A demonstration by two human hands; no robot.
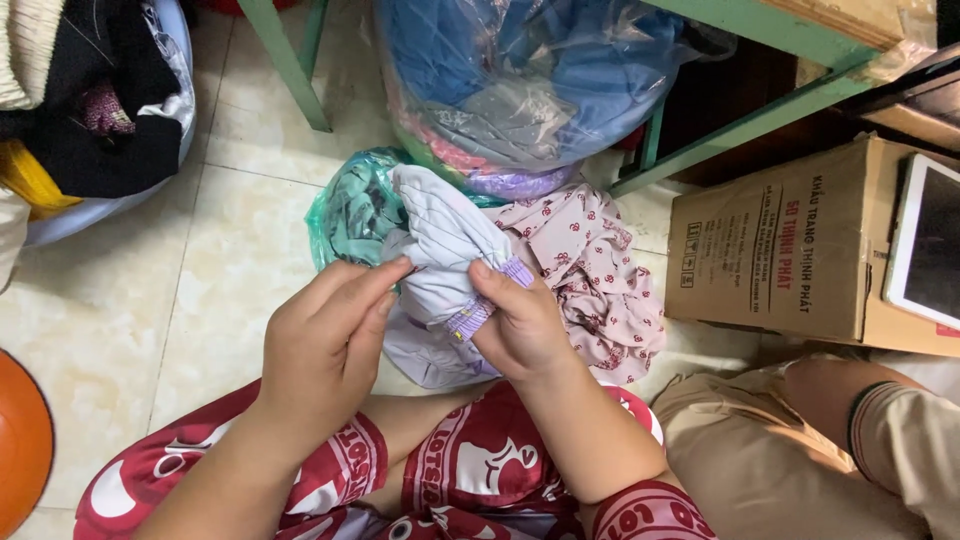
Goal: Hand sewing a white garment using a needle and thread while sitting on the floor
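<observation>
A pale lilac striped garment (440, 235) with a purple ribbed edge is bunched between both my hands, low over the tiled floor. My left hand (325, 340) grips its left side with fingers curled over the cloth. My right hand (520, 320) pinches the purple band on the right. Behind the garment lies a pink cloth with small red prints (600, 265), and a green plastic bag of clothes (350, 210) sits to the left. My red and white patterned sleeves and lap fill the bottom.
A large clear bag of blue clothes (520, 70) rests under a green metal table frame (290, 65). A cardboard box (790, 250) with a tablet (930, 245) on it stands at right. Another person's knee (800, 440) is lower right. A basket of dark clothes (100, 110) is upper left.
</observation>
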